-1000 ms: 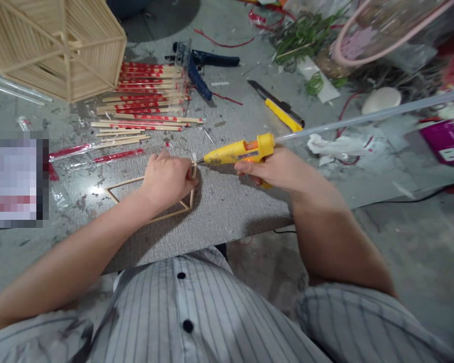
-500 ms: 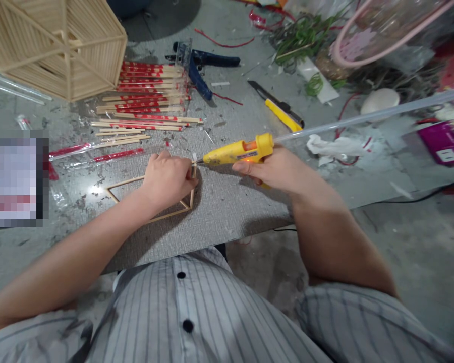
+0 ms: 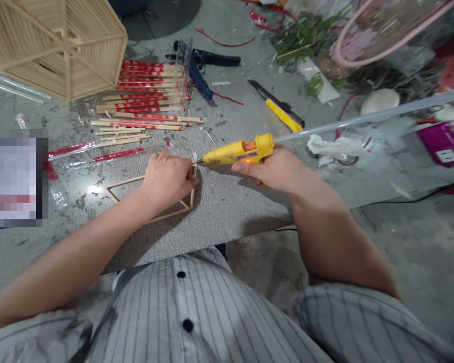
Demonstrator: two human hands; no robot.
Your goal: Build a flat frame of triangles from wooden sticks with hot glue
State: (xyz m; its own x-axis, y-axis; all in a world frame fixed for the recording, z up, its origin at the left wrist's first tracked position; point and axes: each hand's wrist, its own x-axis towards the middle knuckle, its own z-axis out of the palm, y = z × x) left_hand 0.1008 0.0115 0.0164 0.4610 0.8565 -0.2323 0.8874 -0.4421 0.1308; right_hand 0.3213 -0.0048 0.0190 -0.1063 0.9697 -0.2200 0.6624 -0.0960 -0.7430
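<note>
My left hand (image 3: 168,179) is closed over the far right corner of a flat frame of thin wooden sticks (image 3: 115,194) that lies on the grey textured mat (image 3: 219,206). My right hand (image 3: 274,169) grips a yellow glue gun (image 3: 238,151). Its nozzle touches the frame corner just beside my left fingers. A long clear glue stick (image 3: 366,117) juts out of the back of the gun to the right.
Several chopsticks in red wrappers (image 3: 147,96) lie behind the frame. A woven stick lantern body (image 3: 56,45) stands at the back left. Blue pliers (image 3: 199,68) and a yellow utility knife (image 3: 282,111) lie further back, with greenery and clutter at the right.
</note>
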